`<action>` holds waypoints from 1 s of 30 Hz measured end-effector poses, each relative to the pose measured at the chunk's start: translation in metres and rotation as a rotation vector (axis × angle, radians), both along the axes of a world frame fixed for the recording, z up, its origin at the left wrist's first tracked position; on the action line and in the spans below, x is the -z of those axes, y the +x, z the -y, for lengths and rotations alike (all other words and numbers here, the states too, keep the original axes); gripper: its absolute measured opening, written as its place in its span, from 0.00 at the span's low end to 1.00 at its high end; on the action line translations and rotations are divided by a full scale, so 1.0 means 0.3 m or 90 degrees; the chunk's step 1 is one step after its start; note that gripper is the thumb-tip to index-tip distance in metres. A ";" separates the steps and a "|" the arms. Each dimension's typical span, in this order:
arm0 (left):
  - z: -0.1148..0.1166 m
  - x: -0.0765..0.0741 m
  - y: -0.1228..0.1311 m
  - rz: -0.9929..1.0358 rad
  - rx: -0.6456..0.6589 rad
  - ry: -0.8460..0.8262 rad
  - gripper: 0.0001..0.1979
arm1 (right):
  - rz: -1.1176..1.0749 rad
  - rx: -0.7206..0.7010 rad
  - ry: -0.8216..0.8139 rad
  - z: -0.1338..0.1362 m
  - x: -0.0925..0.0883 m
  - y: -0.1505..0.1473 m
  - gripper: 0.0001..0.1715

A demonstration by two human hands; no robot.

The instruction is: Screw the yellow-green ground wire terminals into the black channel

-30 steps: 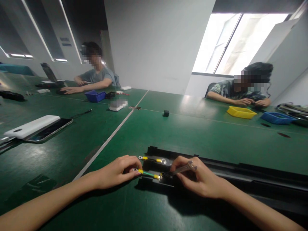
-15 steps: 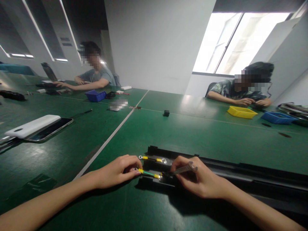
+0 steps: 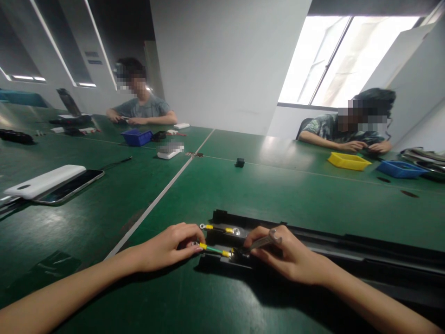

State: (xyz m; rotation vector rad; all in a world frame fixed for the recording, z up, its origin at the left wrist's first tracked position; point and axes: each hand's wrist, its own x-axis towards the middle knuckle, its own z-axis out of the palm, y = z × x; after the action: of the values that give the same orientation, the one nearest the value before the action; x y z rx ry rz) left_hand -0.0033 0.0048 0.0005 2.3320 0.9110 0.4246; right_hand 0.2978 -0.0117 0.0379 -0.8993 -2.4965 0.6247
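Observation:
A long black rail [image 3: 347, 253] lies across the green table [image 3: 243, 195] in front of me. At its left end my left hand [image 3: 170, 246] pinches the ring end of a short green wire [image 3: 214, 250] with yellow sleeves. My right hand [image 3: 288, 257] grips a small metal wrench [image 3: 261, 242], whose head sits at the wire's other end on the rail. A second yellow-sleeved wire [image 3: 219, 228] lies on the rail just behind.
A white power bank [image 3: 43, 181] and a phone [image 3: 69, 185] lie at the left. A small black cube [image 3: 239, 162] sits mid-table. Two other people sit at the far side, near a blue bin [image 3: 136, 137], a yellow bin [image 3: 348, 161] and another blue bin [image 3: 399, 169].
My hands have stayed in place on the wire and wrench. The person at the far left has drawn an outstretched arm back in.

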 end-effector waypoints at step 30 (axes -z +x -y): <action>-0.002 0.008 -0.004 0.007 0.002 -0.008 0.06 | -0.024 0.004 -0.075 -0.013 0.015 -0.004 0.14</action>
State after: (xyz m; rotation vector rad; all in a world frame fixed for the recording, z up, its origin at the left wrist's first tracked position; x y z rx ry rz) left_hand -0.0045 0.0055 -0.0018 2.3169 0.9015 0.4291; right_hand 0.2966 -0.0077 0.0333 -0.9283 -2.4444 0.7856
